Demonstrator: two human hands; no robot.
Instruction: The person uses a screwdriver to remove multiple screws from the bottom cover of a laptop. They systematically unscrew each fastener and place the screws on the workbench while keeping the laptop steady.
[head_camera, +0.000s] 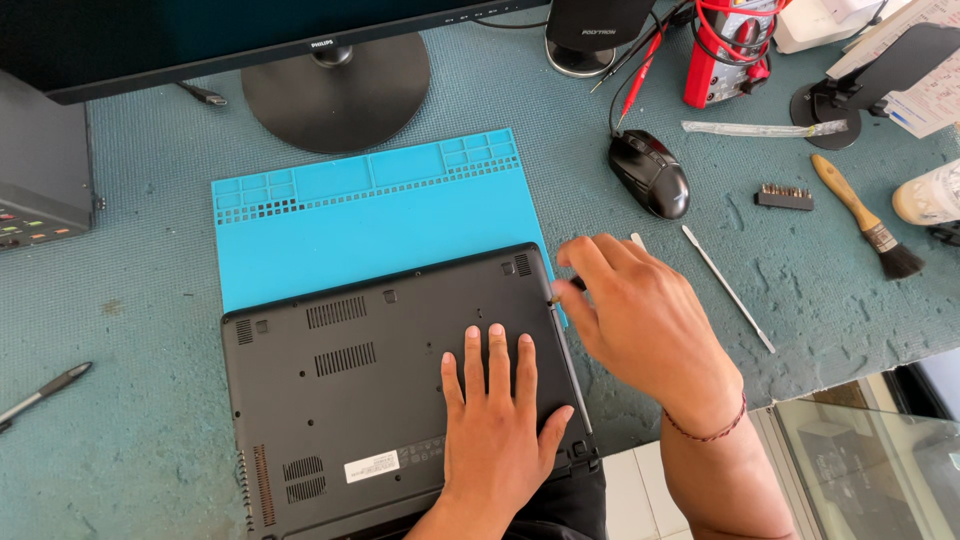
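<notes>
1. My left hand (497, 405) lies flat, fingers spread, pressing on the upturned black laptop (390, 390), grasping nothing.
2. My right hand (640, 320) pinches a small tool at the laptop's right edge; I cannot tell what kind, since most of it is hidden.
3. The laptop rests partly on a blue work mat (370, 215), on the teal table (150, 400).
4. A black mouse (650, 173), a thin metal pry tool (728, 288) and a brush (868, 218) lie to the right.

The laptop (400, 390) lies on the mat (380, 215), mouse (650, 173) behind-right.
</notes>
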